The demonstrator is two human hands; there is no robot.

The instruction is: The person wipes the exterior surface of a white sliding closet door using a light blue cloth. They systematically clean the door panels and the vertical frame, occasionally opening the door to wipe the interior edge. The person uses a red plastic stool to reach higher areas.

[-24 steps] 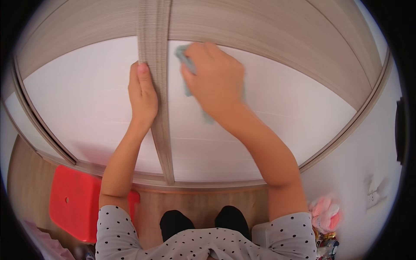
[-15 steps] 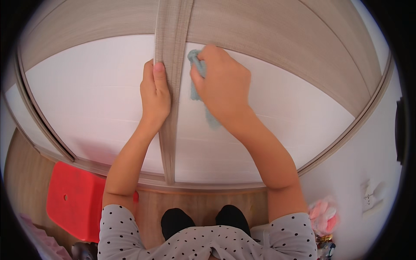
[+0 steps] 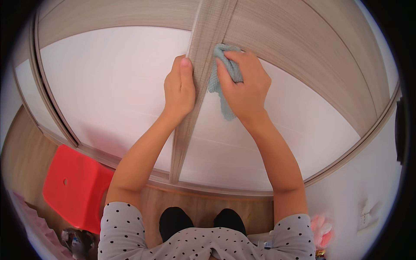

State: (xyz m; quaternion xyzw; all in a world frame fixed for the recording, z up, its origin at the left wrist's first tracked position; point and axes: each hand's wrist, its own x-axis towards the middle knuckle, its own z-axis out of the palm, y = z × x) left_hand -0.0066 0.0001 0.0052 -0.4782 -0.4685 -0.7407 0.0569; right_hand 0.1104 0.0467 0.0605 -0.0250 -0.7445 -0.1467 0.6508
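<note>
Right hand (image 3: pixel 251 89) closed round the bunched blue-green cloth (image 3: pixel 234 70), loose end hanging out toward me. Near left: red stool (image 3: pixel 78 188). Farther: left hand (image 3: pixel 178 89) against the left edge of the wood strip (image 3: pixel 207 41); can't tell if I'm pinching it. Cloth just came closer to the strip, so I'm now at the right white panel's (image 3: pixel 225 151) far left corner.

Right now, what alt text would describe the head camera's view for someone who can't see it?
A person's right hand holds a pale blue-green cloth against a white panel framed in wood grain, while the left hand rests at the wooden upright beside it. A red stool stands on the floor at lower left.
</note>
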